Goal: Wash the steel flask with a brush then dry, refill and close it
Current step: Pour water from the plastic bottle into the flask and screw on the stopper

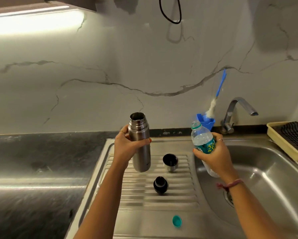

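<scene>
My left hand (127,149) grips the steel flask (140,142) around its body and holds it upright above the ribbed drainboard (182,195), its mouth uncovered. My right hand (213,157) grips a clear plastic water bottle (202,140) with a green label, uncapped and leaning left toward the flask. The flask's steel cup lid (170,162) and its black stopper (160,185) stand on the drainboard below. A small teal bottle cap (177,220) lies near the front edge. The bottle brush (215,99), blue-handled with white bristles, stands in a blue holder (206,121) against the wall.
The steel sink basin (265,178) with its drain lies to the right, under a chrome tap (237,112). A yellow tray (286,147) with a dark ribbed mat sits at the far right. A dark stone counter (41,161) stretches left. Marble wall behind.
</scene>
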The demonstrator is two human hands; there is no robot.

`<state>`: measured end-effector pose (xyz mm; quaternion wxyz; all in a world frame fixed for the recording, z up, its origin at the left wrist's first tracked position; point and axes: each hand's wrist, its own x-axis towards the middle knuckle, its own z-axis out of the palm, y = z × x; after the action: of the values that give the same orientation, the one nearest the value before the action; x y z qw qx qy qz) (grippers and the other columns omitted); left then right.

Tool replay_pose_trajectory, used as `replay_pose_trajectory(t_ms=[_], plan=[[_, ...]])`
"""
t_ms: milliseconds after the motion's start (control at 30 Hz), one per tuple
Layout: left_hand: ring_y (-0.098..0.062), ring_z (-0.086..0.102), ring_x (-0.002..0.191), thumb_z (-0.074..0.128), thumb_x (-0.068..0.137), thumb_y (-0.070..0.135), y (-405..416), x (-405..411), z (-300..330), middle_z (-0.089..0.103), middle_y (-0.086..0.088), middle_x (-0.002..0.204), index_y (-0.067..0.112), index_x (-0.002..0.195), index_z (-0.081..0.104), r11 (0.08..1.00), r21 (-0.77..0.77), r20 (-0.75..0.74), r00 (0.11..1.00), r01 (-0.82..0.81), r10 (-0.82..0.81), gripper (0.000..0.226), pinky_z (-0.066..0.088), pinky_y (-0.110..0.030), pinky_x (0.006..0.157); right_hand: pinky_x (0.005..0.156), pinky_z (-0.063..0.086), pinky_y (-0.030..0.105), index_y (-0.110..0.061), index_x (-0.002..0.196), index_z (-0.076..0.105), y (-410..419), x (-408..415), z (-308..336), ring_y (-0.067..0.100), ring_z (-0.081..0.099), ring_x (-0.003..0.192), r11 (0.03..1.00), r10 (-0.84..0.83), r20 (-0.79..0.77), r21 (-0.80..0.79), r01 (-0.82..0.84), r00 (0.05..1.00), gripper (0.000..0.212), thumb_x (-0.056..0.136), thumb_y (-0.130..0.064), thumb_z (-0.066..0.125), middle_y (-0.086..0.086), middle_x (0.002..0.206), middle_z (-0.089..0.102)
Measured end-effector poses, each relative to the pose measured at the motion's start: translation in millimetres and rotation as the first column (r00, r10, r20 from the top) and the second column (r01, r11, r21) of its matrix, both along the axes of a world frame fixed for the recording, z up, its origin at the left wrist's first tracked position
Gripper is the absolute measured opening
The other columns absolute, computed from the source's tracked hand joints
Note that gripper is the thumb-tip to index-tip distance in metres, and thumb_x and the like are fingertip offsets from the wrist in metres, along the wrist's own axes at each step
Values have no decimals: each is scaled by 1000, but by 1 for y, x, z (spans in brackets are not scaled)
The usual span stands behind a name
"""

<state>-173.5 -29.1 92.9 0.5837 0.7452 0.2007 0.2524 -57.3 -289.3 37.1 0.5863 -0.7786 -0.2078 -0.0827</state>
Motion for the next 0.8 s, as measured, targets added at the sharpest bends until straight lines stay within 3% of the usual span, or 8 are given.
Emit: replay_pose_trajectory(t_ms=[100,200,367,567,800], plan=[[-16,66,100,91,62,10,7,-3,-10,70,3,107,27,115,59,1000,-8,-17,1000,-25,25,64,54,-34,86,67,50,9,-12,120,48,0,-1,-6,7,61,92,1000,-2,-31,-12,2,1000,64,67,-7,84,7,111,59],[-15,65,100,91,63,9,11,-3,-20,68,5,108,25,121,58,999,-13,-38,999,-39,38,68,52,-28,80,69,47,10,-10,122,53,-3,-1,-13,14,59,97,997,-28,1,-77,28,1000,67,64,-16,87,8,114,57],[-21,64,108,92,62,11,18,2,-39,67,0,118,20,132,55,998,-20,-90,994,-58,56,79,54,-42,94,71,46,13,-12,121,53,-7,-3,-25,12,58,98,994,-30,-5,-104,30,1000,68,63,-22,87,4,114,56],[-13,63,102,91,62,8,18,2,-50,67,2,115,21,131,55,998,-45,-102,994,-52,48,78,51,-29,82,78,45,16,-13,124,52,-11,-3,-40,17,58,102,993,-67,-38,-103,62,997,73,61,-21,88,5,116,58],[-17,62,103,91,62,7,19,4,-59,65,4,113,19,130,56,996,-68,-124,991,-65,56,77,50,-27,80,79,43,11,-12,125,51,-13,-4,-47,16,57,105,996,-56,-46,-77,52,997,71,63,-15,86,5,118,59]])
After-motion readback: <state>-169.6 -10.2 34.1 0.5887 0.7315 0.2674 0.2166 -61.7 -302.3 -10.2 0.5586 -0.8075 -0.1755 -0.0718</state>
